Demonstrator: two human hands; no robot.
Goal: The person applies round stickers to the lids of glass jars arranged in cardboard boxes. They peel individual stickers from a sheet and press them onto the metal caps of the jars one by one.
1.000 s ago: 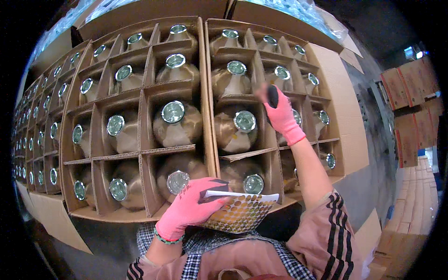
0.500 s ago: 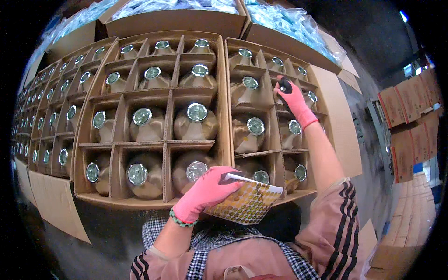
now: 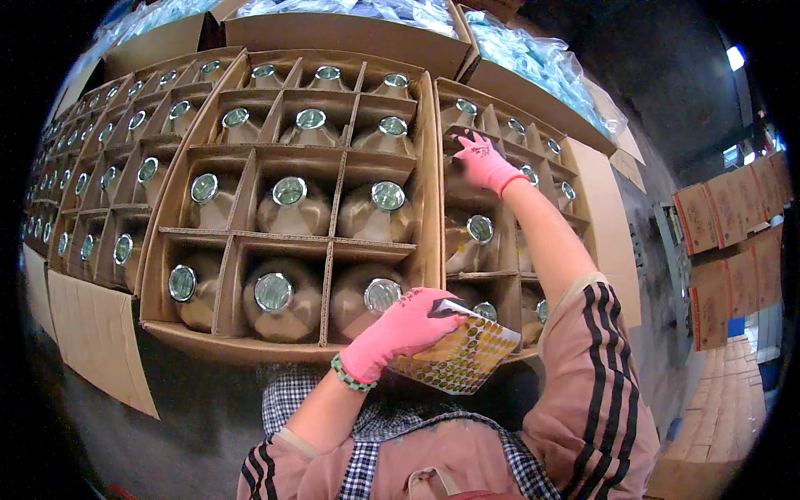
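My left hand (image 3: 408, 329), in a pink glove with dark fingertips, pinches a sheet of round gold stickers (image 3: 467, 358) by its upper edge. The sheet hangs over the near edge of the right-hand divided carton (image 3: 442, 250). Also pink-gloved, my right hand (image 3: 485, 162) reaches into that carton, its dark fingertips curled over a glass bottle in the left column. The hand hides that bottle's mouth. Just nearer to me stands another clear round glass bottle (image 3: 479, 229), upright in its cell.
A middle carton (image 3: 242, 340) and more on the left hold several upright glass bottles in cardboard cells. Behind stand open boxes with bluish plastic-wrapped goods (image 3: 533, 54). Open flaps (image 3: 596, 225) stick out at the sides. Brown cartons (image 3: 725, 208) are stacked at the far right.
My right hand has moved left, from the middle column to a bottle in the left column. The left hand still holds the sticker sheet. The view has shifted, so the cartons sit further right.
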